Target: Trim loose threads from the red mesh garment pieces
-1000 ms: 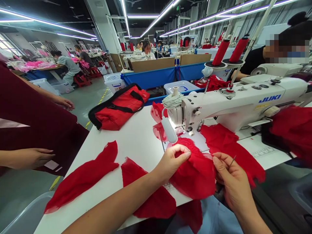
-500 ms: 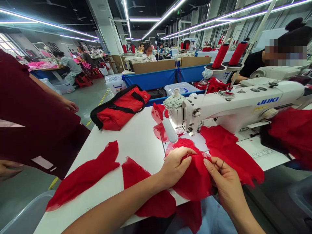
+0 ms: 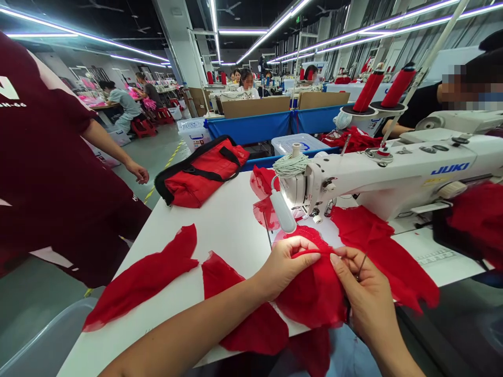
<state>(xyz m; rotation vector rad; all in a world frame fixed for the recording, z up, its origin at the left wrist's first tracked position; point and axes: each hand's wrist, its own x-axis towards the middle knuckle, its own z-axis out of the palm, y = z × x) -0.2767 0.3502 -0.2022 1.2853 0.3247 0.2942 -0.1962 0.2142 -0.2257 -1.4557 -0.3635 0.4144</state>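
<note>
Red sheer fabric (image 3: 314,293) hangs between my two hands at the table's front edge, just before the sewing machine (image 3: 393,170). My left hand (image 3: 285,267) pinches its upper edge between thumb and fingers. Close beside it, my right hand (image 3: 361,277) pinches the same edge. Something thin and dark, perhaps a tool, shows at my right fingers, but I cannot make out what it is. Another red fabric piece (image 3: 243,314) lies under my left forearm. To the right of the needle area, a further red piece (image 3: 389,251) is spread across the machine bed.
A long red cut piece (image 3: 141,283) lies on the white table (image 3: 231,230) at left. Behind it rests a red bag (image 3: 204,175) with black straps. Red thread cones (image 3: 369,91) stand above the machine. A person in maroon (image 3: 66,167) stands at left; another sits at far right.
My left thumb has straightened along the fabric's edge, which is now drawn into a fold between both hands. The person in maroon has shifted. The whole view has moved slightly.
</note>
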